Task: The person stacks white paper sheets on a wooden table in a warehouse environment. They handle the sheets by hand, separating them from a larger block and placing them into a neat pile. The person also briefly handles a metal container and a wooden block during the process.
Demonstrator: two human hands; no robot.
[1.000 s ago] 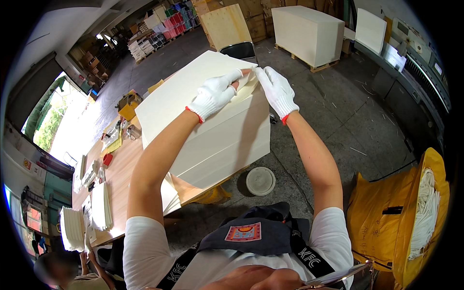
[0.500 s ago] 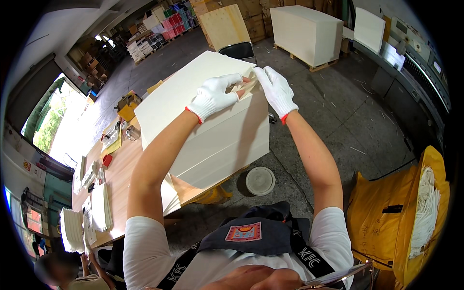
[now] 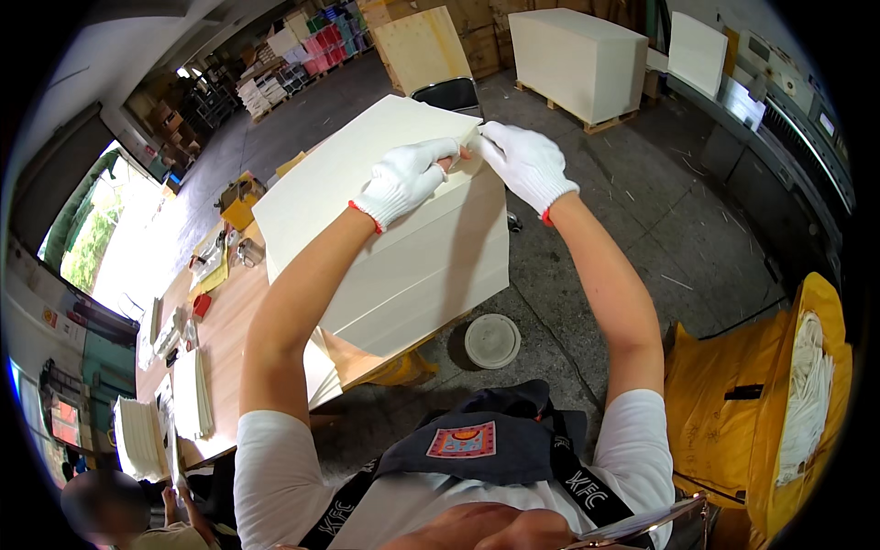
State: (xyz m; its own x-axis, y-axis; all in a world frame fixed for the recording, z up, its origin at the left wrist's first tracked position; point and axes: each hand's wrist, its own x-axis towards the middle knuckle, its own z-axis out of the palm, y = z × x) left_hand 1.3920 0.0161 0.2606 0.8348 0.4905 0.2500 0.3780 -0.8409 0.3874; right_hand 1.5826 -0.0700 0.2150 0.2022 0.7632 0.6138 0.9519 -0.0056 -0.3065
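A tall stack of large cream-white paper sheets (image 3: 335, 170) stands on the wooden table in front of me. Both hands wear white knit gloves with red cuffs and bare fingertips showing on the left one. My left hand (image 3: 409, 180) rests along the stack's upper right edge, its fingers closed on the sheets near the far right corner. Across that corner, my right hand (image 3: 530, 165) pinches the sheet edges between thumb and fingers. The fingertips of both hands are close together, and how many sheets they hold is hidden.
Smaller paper piles (image 3: 192, 394) and a yellow box (image 3: 240, 202) are on the table (image 3: 234, 325). A lidded bucket (image 3: 493, 342) stands on the floor, a yellow sack (image 3: 733, 403) at right. Another paper stack (image 3: 577, 69) sits on a pallet. A person (image 3: 110, 504) is at lower left.
The sheets that were bent and fanned at the corner now lie closer to the stack. My right hand has turned, its wrist moving slightly right; the left fingers have drawn closer together.
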